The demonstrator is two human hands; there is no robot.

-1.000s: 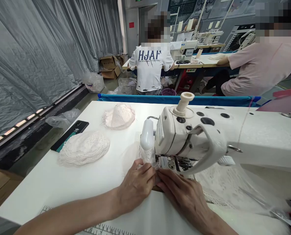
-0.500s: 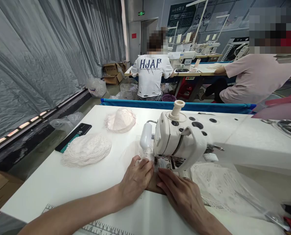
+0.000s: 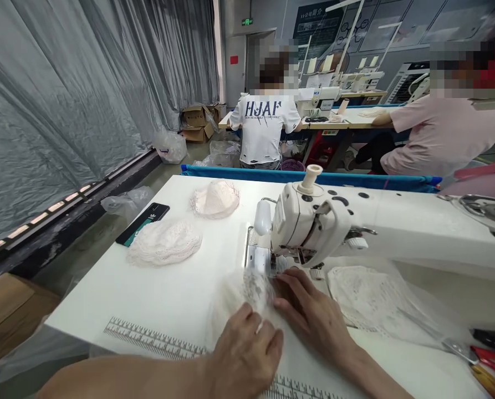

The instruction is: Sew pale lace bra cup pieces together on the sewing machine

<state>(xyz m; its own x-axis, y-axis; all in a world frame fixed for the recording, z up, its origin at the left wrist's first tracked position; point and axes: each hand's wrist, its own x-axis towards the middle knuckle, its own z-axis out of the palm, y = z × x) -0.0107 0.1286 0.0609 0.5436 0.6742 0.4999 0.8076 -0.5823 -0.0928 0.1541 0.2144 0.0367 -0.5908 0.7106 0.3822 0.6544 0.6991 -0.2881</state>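
Note:
A white sewing machine (image 3: 314, 221) stands on the white table (image 3: 147, 293). A thin pale lace piece (image 3: 247, 288) lies in front of its needle plate (image 3: 258, 259). My left hand (image 3: 247, 352) is near the table's front edge, its fingers curled on the near end of the lace and slightly blurred. My right hand (image 3: 309, 310) lies with fingers stretched flat on the lace just in front of the presser foot.
Two heaps of lace pieces (image 3: 164, 249) (image 3: 216, 199) and a dark phone (image 3: 143, 223) lie at the left. Lace under clear plastic (image 3: 367, 299) sits under the machine arm. A printed ruler (image 3: 147, 338) runs along the front edge. Two people sit at tables beyond.
My left hand has drawn back from the needle toward the front edge with the lace. My right hand stays by the presser foot. The view has shifted left and back.

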